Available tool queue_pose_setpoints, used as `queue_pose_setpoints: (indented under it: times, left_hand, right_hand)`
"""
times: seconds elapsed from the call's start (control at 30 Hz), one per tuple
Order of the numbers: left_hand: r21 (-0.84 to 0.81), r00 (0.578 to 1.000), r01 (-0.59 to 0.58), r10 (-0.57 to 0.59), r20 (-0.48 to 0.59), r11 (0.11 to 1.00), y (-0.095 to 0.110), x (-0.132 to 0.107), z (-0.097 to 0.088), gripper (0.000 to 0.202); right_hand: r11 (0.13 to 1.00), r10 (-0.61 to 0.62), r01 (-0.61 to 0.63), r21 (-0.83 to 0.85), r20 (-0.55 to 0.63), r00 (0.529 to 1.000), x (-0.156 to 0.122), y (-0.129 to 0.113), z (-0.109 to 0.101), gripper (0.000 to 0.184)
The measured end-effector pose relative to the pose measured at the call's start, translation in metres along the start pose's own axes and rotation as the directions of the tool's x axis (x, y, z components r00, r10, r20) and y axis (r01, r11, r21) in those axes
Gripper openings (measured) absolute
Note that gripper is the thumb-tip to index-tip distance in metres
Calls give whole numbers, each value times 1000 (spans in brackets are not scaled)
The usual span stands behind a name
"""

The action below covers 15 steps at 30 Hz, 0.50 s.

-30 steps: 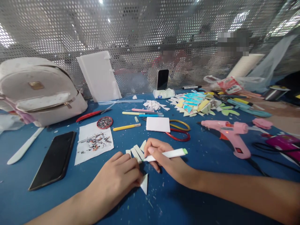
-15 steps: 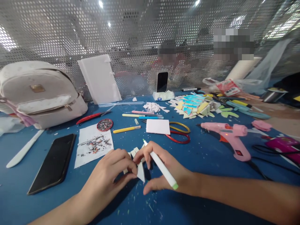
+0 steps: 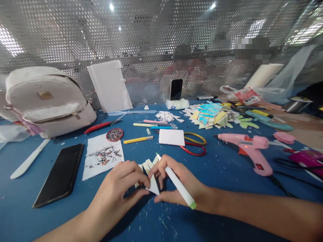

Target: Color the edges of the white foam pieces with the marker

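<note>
My left hand (image 3: 126, 183) pinches the left edge of a small white foam triangle (image 3: 154, 187), low over the blue table. My right hand (image 3: 174, 178) has a green marker (image 3: 180, 186) with a white barrel lodged among its fingers, its green tip pointing away and its green end toward me. The right fingertips also touch the triangle's upper part, and the thumb lies near its lower corner. Just behind the fingers, several pale foam strips (image 3: 147, 165) spread out, partly hidden by both hands.
Left are a black phone (image 3: 59, 174), a white knife (image 3: 30, 159) and paper (image 3: 103, 154) with dark bits. Beyond the hands lie a white block (image 3: 171, 137), scissors (image 3: 195, 148) and markers (image 3: 138, 139). A pink glue gun (image 3: 248, 146) and cut foam pieces (image 3: 212, 112) lie right.
The right thumb has come in closer to the triangle's lower corner, and the fingers have shifted slightly. More of the foam strips shows. The whole view has moved a little.
</note>
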<state>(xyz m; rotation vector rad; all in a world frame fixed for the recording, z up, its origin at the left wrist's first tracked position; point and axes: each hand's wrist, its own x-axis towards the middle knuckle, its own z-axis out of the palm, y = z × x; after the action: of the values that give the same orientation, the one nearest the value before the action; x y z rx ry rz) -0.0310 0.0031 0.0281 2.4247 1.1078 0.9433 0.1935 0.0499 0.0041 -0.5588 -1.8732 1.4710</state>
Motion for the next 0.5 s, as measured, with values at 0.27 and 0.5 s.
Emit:
queue_pose_setpoints:
  times: [0.27,0.5]
  left_hand:
    - [2,1000,14,-14,10,1000,1,-2,-1,12]
    - [-45,998,63,-63,7,997,2,-4,5,17]
  right_hand:
    - [1000,-13,13,-1,0,1000,-1,0,0,46]
    - [998,-13,15,-69,29,999,-1,0,0,44]
